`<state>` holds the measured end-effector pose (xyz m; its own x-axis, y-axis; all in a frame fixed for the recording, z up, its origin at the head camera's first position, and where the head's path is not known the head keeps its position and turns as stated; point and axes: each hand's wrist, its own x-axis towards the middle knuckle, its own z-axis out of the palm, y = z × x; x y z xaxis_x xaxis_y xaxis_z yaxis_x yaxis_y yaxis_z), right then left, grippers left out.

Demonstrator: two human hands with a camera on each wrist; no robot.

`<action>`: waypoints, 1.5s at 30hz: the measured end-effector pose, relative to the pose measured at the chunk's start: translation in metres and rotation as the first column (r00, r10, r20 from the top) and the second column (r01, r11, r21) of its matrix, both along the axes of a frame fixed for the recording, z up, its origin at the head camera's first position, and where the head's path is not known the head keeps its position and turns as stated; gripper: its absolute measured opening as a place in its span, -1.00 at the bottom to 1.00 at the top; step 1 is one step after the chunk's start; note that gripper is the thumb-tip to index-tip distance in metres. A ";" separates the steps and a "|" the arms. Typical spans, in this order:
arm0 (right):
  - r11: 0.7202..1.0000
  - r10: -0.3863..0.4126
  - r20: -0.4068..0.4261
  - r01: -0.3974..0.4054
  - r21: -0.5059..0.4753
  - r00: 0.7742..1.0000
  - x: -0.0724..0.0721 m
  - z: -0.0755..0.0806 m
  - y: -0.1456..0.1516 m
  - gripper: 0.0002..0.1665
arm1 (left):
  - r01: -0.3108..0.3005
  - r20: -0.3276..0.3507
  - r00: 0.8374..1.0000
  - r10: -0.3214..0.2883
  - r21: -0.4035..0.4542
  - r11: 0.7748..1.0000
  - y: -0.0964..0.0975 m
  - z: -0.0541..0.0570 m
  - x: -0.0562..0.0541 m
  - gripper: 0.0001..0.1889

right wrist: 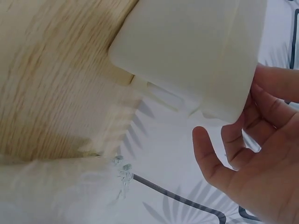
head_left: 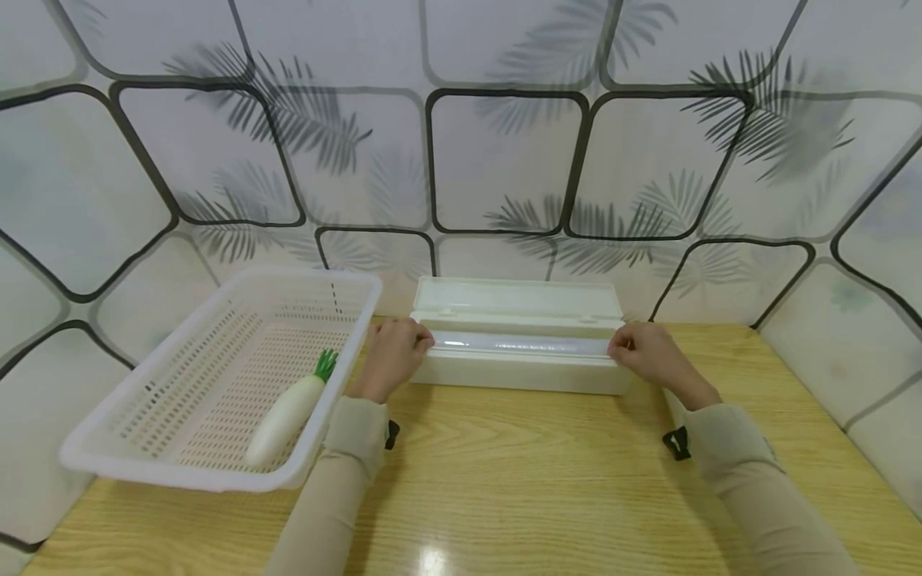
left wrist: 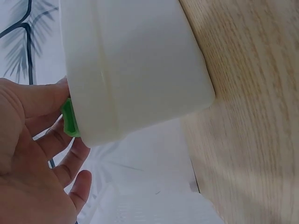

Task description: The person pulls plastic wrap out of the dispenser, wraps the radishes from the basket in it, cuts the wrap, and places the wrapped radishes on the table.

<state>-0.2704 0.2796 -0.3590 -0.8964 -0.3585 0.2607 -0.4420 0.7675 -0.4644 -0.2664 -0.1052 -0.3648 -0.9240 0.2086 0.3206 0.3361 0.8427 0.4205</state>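
A white cling film box (head_left: pixel 519 374) stands on the table near the wall, its lid (head_left: pixel 517 298) raised at the back. Shiny cling film (head_left: pixel 522 344) runs along its opening. At the box's left end, my left hand (head_left: pixel 392 356) pinches at the film's edge with thumb and forefinger. My right hand (head_left: pixel 651 356) does likewise at the right end; the clear film between the fingers is hard to make out. In the left wrist view a small green piece (left wrist: pixel 70 119) shows at the box's upper edge beside the fingers. The other fingers of both hands are loosely bent.
To the left is a white plastic basket (head_left: pixel 209 480) with a white radish (head_left: pixel 284 420) with green stalks in it. A patterned wall (head_left: pixel 504 160) rises close behind the box. A pale, blurred thing (right wrist: pixel 51 191) lies on the table by the right wrist.
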 end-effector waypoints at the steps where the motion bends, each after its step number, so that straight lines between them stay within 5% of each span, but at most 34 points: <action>1: 1.000 -0.007 -0.011 0.007 -0.005 1.000 0.000 0.000 -0.001 -0.88 | -0.001 -0.007 1.000 0.001 -0.006 1.000 0.000 0.000 0.000 -0.90; 13: 0.993 -0.083 -0.248 0.059 -0.101 0.965 -0.002 -0.010 -0.009 -0.95 | 0.009 -0.059 0.998 -0.001 0.129 0.992 0.007 -0.005 -0.010 -0.87; 26: 0.983 -0.027 -0.142 0.001 -0.182 0.990 -0.007 -0.010 -0.008 -0.95 | 0.091 -0.105 0.992 -0.067 0.241 0.966 0.003 -0.007 -0.015 -0.90; 31: 0.981 -0.008 -0.090 -0.009 -0.196 0.996 -0.008 -0.008 -0.005 -0.66 | 0.089 -0.059 0.995 -0.077 0.232 0.969 0.000 -0.005 -0.017 -0.80; 38: 0.983 -0.073 -0.168 0.042 -0.181 0.983 -0.013 -0.011 -0.009 -0.93 | 0.047 -0.049 0.998 -0.036 0.244 0.969 -0.002 -0.004 -0.021 -0.91; 45: 0.968 -0.156 -0.070 0.139 -0.208 0.985 -0.014 -0.008 -0.004 -0.84 | 0.028 0.001 1.000 -0.030 0.373 0.927 -0.007 -0.010 -0.025 -0.88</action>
<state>-0.2844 0.2758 -0.3669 -0.9066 -0.1559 0.3921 -0.3757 0.7214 -0.5818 -0.2916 -0.1122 -0.3746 -0.9218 0.1017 0.3740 0.3539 0.6144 0.7052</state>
